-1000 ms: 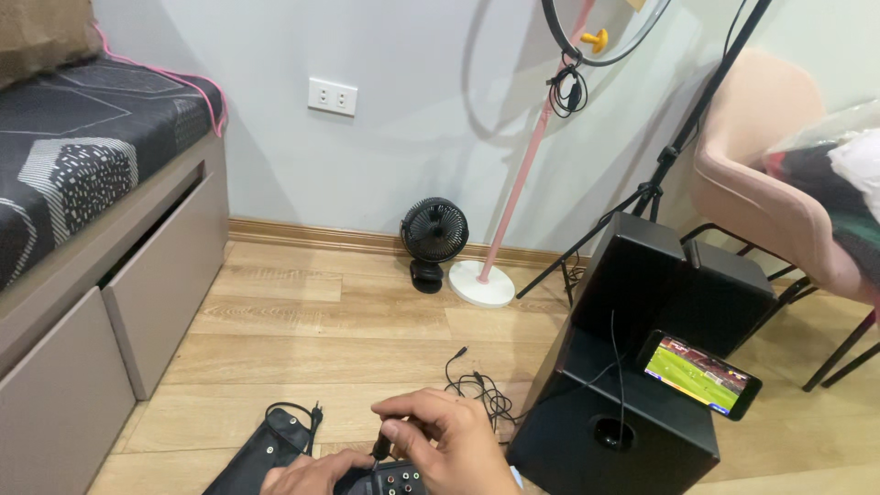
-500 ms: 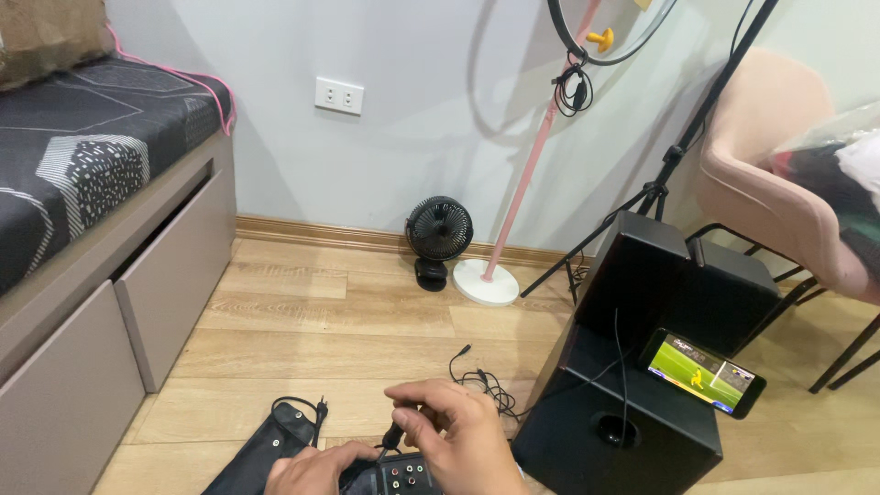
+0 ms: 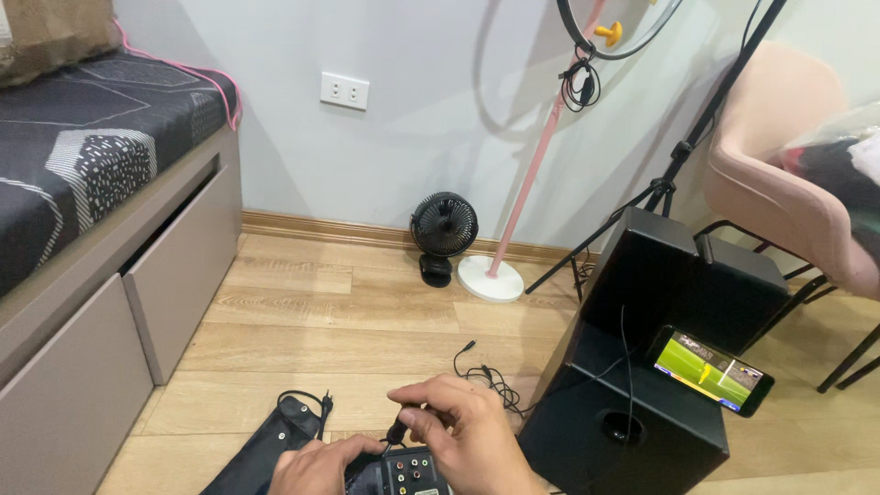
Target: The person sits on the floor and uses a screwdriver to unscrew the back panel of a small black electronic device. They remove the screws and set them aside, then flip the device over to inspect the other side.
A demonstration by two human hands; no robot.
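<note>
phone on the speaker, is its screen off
No, the phone leaning on the black speaker has a lit screen showing a bright green picture.

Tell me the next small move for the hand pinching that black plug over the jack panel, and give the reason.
Probably lower the black plug straight down into a socket on the jack panel. The right hand pinches it just above the round coloured jacks, apparently not yet seated, while the left hand steadies the black device from the side. Which socket it lines up with cannot be told.

two black speakers [image 3: 632, 403], one fan [image 3: 444, 226], one phone [image 3: 711, 369]
</note>
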